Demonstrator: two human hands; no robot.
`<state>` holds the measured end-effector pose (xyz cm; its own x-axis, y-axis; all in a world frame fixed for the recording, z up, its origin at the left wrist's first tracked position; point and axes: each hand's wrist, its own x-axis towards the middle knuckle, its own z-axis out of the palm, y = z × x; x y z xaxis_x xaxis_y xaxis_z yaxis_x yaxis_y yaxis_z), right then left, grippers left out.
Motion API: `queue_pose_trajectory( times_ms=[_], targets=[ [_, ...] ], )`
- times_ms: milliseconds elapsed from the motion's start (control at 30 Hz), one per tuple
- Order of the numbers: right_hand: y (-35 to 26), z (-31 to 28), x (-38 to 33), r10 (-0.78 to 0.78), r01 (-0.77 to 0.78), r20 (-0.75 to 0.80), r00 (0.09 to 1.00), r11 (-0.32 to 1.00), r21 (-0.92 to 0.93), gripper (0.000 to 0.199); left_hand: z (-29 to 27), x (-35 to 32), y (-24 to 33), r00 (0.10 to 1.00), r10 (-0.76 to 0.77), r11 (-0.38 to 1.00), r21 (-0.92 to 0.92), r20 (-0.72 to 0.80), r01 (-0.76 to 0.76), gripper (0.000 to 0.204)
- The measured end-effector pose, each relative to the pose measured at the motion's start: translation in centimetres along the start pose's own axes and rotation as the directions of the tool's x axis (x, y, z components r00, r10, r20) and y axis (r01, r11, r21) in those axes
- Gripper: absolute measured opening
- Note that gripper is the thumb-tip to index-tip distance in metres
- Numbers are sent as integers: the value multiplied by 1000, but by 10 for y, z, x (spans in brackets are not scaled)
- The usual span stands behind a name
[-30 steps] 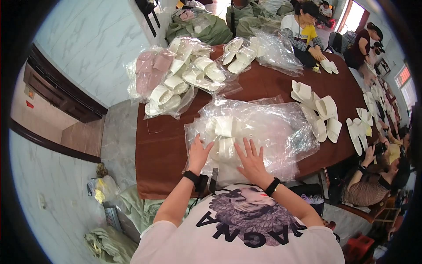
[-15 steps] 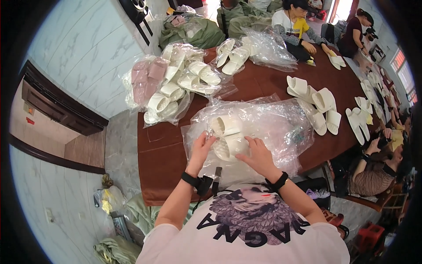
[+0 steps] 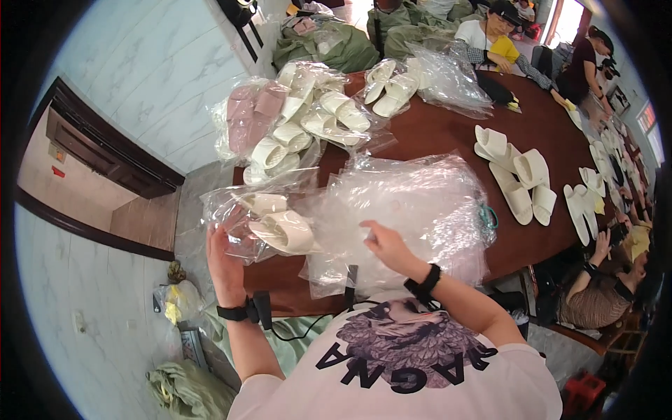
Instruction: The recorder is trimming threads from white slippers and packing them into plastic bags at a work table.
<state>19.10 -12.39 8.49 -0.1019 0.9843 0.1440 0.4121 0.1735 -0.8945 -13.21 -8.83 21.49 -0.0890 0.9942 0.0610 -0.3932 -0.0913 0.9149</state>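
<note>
Bagged white slippers (image 3: 288, 232): moved left from the middle of the clear bag stack (image 3: 413, 203).
Left hand (image 3: 227, 269): shifted left too, now at their bag's left edge.
Right hand (image 3: 392, 248): now apart from the slippers, spread fingers drawn in.
Far co-worker (image 3: 493, 45): arm now stretched farther right.

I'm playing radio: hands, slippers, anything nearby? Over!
Left hand at clear-bagged white slide slippers. Right hand over clear plastic bags. Bagged pink slippers beyond.
</note>
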Motion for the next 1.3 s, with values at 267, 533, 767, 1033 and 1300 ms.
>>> queue_pose_trajectory(
  times_ms=[267, 533, 767, 1033, 1300],
  targets=[
    [56, 68, 25, 220, -317, 319, 922, 901, 297, 38, -40, -5, 5, 988, 64, 995, 82, -141, -52, 32],
    [26, 24, 11, -108, 116, 239, 965, 993, -21, 30, -19, -4, 17, 996, 55, 997, 59, -74, -50, 46],
    [55, 22, -1, -71, 161, 305, 950, 946, -281, 31, 15, 0, 44, 994, 105, 991, 86, 19, -106, 53],
    [-31, 66, 40, -222, 220, 174, 960, 975, 25, 44, 47, -14, 38, 983, 177, 982, -55, -54, -180, 46],
    [-9, 76, 90, 178, -199, 316, 932, 979, 34, 53, 6, -56, 92, 809, 504, 854, 36, -303, -519, 39]
  ],
)
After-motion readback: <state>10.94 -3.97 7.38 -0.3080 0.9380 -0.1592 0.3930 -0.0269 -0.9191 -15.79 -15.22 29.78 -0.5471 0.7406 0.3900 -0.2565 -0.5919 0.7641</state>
